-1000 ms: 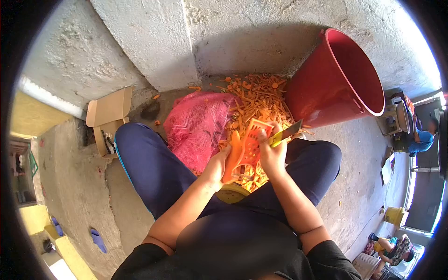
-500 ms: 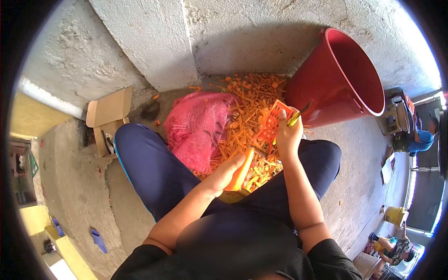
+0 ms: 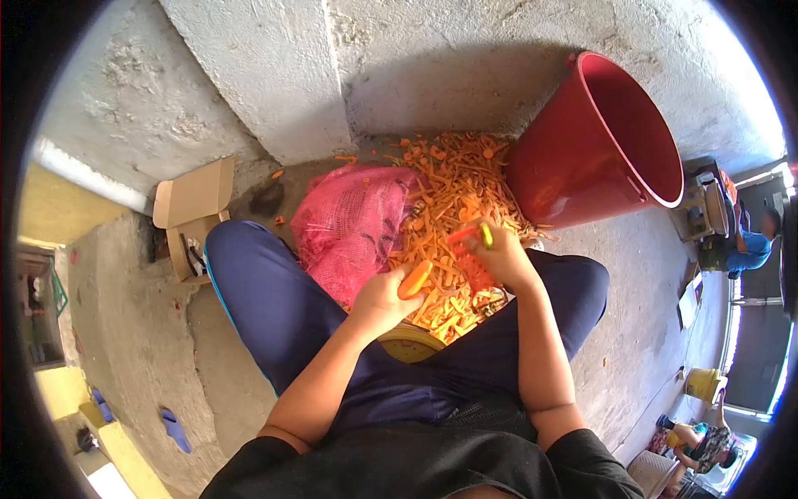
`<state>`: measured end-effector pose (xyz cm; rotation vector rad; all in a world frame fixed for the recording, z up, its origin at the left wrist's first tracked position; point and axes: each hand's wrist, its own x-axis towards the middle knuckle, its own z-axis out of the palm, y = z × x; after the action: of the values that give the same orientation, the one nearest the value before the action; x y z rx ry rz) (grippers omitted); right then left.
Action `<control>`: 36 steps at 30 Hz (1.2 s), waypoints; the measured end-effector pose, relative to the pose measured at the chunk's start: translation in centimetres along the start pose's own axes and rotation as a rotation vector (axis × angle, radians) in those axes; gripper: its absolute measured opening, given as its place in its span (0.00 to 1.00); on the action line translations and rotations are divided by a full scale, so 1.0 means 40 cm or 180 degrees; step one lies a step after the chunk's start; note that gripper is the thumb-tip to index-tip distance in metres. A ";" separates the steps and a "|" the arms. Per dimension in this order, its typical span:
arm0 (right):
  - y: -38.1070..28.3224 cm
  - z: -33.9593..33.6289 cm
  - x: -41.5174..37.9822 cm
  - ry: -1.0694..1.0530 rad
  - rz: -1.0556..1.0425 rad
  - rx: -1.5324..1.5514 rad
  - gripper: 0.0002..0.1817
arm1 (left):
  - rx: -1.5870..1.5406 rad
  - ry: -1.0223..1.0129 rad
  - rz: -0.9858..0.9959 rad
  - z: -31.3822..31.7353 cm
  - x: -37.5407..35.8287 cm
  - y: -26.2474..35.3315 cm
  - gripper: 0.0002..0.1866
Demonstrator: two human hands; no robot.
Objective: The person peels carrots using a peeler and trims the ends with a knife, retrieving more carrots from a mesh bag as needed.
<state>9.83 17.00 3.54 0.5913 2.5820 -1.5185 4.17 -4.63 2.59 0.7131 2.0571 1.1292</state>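
One carrot [image 3: 414,279], gripped in left hand [image 3: 381,301] fingers above peel pile [image 3: 453,195]. One peeler [image 3: 475,249], right hand [image 3: 505,259] closed round it. One red bucket [image 3: 598,141], one pink net sack [image 3: 353,224].

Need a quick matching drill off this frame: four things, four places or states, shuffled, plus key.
Things
1. carrot
2. peeler
3. red bucket
4. pink mesh sack

Places or states
A. tilted against the wall, mouth open to the right
B. held in the right hand
C. lying beside the left knee, next to the peel pile
D. held in the left hand

Pairs: 1-D, 2-B, 3-A, 4-C
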 end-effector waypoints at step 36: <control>-0.019 0.110 -0.031 -0.0553 -0.0484 -0.2006 0.12 | -0.1256 -0.0135 -0.0454 0.044 0.035 -0.072 0.12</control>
<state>10.19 12.54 2.27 0.1840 2.7850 -0.6590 4.26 -4.10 -1.00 0.3859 1.7440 1.3683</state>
